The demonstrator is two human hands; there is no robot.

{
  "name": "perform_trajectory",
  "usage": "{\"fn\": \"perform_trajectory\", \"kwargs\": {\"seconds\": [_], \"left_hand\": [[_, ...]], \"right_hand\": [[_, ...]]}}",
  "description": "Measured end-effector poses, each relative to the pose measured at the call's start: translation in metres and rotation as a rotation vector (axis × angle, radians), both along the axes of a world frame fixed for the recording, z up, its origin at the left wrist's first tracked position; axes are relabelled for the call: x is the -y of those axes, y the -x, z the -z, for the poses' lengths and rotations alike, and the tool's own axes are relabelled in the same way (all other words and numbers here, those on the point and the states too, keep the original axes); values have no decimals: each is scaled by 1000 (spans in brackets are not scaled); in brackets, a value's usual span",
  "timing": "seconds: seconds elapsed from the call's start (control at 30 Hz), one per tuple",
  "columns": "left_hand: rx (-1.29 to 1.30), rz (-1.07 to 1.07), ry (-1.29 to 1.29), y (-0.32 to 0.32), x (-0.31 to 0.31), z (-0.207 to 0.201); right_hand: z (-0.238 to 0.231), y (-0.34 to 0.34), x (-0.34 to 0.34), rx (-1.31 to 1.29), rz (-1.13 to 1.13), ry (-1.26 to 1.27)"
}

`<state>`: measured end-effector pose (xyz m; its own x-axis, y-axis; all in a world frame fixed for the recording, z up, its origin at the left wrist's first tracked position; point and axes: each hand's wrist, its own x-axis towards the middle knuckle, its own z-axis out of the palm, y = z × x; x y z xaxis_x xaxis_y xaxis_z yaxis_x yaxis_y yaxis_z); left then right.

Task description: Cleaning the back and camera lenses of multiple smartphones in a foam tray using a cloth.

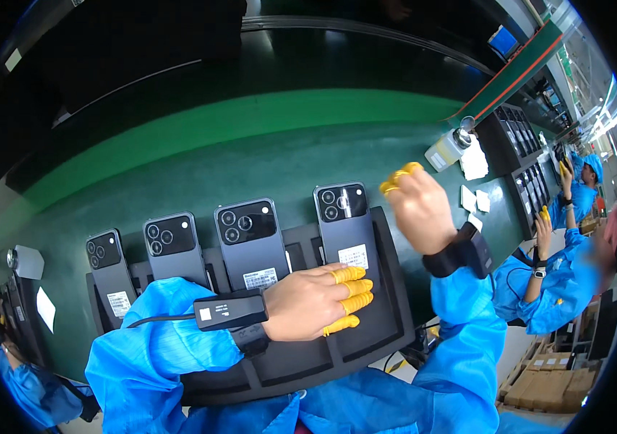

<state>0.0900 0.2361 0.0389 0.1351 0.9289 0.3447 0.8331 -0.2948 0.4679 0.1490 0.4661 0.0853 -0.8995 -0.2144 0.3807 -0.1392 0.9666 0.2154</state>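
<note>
My left hand (315,302), with yellow finger cots, lies across the lower part of the rightmost smartphone (348,224). Its fingers are stretched out, side by side. That phone rests back side up in a black tray (388,296) and has a white label. More dark phones lie to its left: one phone (253,246) close by, another phone (173,249), and an outermost phone (108,271). Raised over the tray's right side is my right hand (420,213), also in yellow finger cots. Its fingers are curled in, and whatever they may hold is hidden.
A clear bottle (444,152) stands at the back right of the green table (272,155). White paper pieces (474,199) lie below it. Further right are phone trays (529,181) and co-workers in blue (561,282). A white container (28,262) stands at left.
</note>
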Motion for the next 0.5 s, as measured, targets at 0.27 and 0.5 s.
{"fn": "perform_trajectory", "kwargs": {"seconds": [0.27,0.5], "left_hand": [[-12,2,-9,-3,0,1],[19,-1,-45,-4,2,9]], "right_hand": [[-4,10,34,-211,-157,388],[19,8,50,-115,-108,437]]}}
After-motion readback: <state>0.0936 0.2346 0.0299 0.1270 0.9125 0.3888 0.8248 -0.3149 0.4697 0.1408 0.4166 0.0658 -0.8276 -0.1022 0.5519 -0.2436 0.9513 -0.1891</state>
